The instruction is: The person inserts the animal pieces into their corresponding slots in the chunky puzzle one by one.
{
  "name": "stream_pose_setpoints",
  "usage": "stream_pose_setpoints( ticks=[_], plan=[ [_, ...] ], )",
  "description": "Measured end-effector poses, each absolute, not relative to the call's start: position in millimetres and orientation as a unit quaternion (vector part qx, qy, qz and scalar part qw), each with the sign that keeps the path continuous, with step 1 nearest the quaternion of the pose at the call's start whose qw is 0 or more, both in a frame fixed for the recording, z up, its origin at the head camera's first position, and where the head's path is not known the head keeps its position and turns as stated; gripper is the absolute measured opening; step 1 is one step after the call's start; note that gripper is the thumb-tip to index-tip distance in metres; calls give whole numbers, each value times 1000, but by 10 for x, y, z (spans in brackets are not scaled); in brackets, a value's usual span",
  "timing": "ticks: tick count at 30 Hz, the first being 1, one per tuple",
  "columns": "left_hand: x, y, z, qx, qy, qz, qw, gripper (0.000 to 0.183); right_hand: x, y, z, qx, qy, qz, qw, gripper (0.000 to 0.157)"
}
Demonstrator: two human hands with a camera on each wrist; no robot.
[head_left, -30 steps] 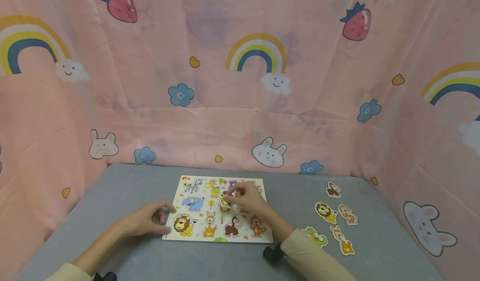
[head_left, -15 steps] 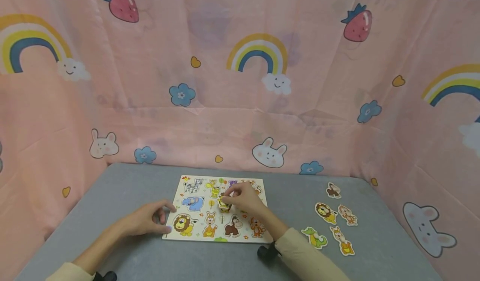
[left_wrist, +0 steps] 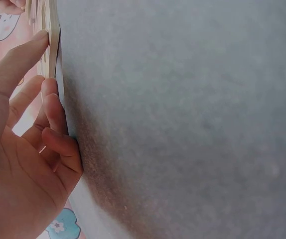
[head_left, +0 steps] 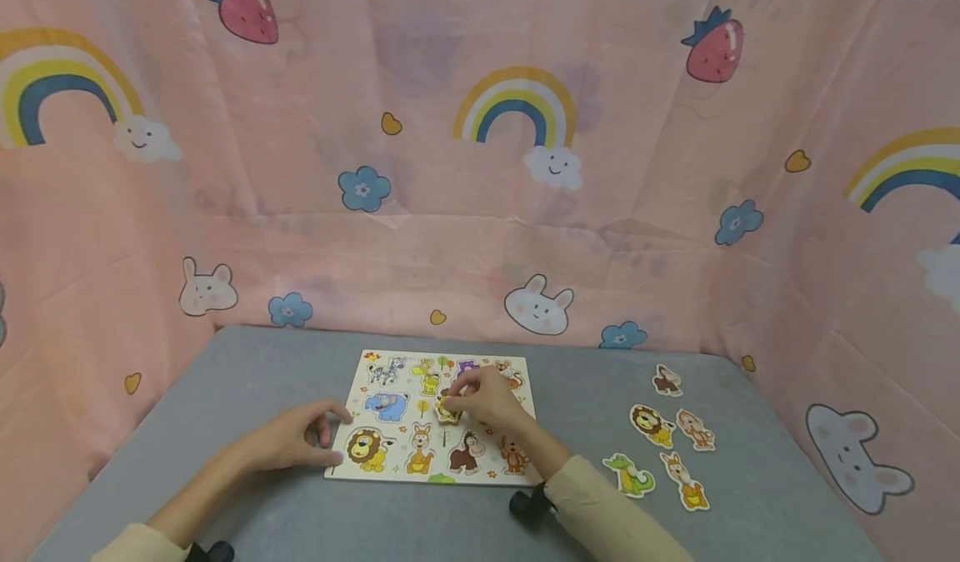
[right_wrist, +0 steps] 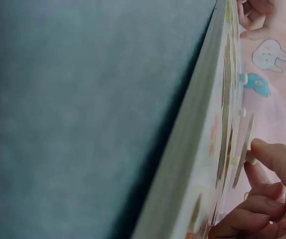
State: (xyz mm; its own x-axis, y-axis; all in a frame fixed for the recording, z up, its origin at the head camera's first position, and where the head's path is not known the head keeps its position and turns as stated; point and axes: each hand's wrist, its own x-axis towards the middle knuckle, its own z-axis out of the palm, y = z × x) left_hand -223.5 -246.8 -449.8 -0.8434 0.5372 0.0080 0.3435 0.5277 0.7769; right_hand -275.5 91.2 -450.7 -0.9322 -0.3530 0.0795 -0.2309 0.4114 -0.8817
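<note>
Right hand [head_left: 489, 395], 1 piece [head_left: 447, 415] over board [head_left: 442, 465]

Over the grey table [head_left: 270, 512] there, the head view looks forward and down from farther back, across the board [head_left: 402, 437] to the pink cloth [head_left: 300, 245], while the wrist views peer in close, low and tipped sideways, by the left hand [head_left: 288, 439] and the right hand [head_left: 491, 397], all three sharing board and cloth.

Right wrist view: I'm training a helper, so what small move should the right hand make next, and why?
Probably level the piece and lower it onto the board: the right hand pinches the piece's knob, holding it tilted, one end raised, while the left hand touches the board's edge.
</note>
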Motion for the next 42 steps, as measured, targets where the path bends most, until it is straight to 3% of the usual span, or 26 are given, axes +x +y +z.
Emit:
stream_pose_setpoints(
  ticks=[42],
  plan=[
    [-2246, -2479, -4509, 247, 864, 421, 122, 50, -2729, 865, -4505, -158, 858, -487, 35, 6]
  ],
)
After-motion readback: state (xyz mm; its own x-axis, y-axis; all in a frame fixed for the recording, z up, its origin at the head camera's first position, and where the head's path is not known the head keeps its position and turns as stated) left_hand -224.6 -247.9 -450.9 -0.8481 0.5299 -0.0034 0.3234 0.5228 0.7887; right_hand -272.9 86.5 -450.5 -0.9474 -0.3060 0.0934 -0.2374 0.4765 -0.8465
